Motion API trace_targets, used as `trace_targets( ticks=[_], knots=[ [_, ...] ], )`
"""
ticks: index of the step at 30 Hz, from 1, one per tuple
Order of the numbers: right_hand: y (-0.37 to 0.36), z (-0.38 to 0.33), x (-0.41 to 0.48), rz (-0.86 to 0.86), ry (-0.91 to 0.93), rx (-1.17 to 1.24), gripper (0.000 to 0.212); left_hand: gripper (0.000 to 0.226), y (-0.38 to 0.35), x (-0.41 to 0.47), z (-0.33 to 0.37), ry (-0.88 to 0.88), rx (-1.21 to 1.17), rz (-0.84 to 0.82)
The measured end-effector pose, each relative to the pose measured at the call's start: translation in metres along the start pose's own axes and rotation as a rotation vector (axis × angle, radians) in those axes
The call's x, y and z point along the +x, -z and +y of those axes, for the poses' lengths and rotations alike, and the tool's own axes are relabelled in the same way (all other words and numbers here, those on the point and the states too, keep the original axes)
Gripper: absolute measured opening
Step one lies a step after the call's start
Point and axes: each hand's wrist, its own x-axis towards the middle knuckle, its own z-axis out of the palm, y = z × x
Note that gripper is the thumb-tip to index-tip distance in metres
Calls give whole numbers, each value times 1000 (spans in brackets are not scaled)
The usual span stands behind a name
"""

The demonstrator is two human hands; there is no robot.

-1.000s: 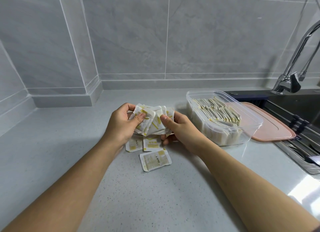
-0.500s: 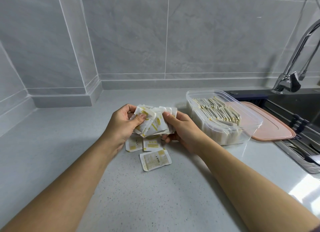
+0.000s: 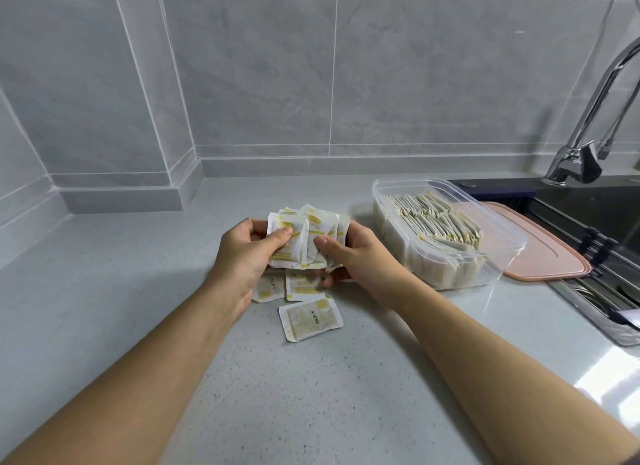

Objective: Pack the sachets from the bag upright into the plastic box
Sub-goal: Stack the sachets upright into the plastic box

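Both hands hold one bunch of white sachets with yellow print [image 3: 306,237] above the counter. My left hand [image 3: 242,253] grips the bunch's left side, thumb on its front. My right hand [image 3: 360,256] grips the right side, thumb pressed on the front too. Three more sachets lie flat on the counter under and in front of the hands; the nearest one [image 3: 310,315] lies fully in view. To the right stands the clear plastic box [image 3: 498,229], with rows of sachets standing upright [image 3: 436,218] inside it. No bag is in view.
A pink lid [image 3: 550,256] lies flat behind the box at the sink's edge. The dark sink [image 3: 602,215] and chrome tap [image 3: 581,156] take the right side. Grey tiled walls form a corner at the back left. The grey speckled counter [image 3: 277,395] spreads below.
The two hands have drawn the fanned sachets closer together into a tighter bunch. The right thumb has moved onto the front of the bunch. The box and loose sachets have not moved.
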Motion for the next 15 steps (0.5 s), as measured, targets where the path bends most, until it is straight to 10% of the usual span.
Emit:
trace_targets(
  ticks=[15],
  knots=[
    [-4, 4, 3, -79, 101, -164, 16, 16, 1, -6, -3, -388, 621, -13]
  ],
)
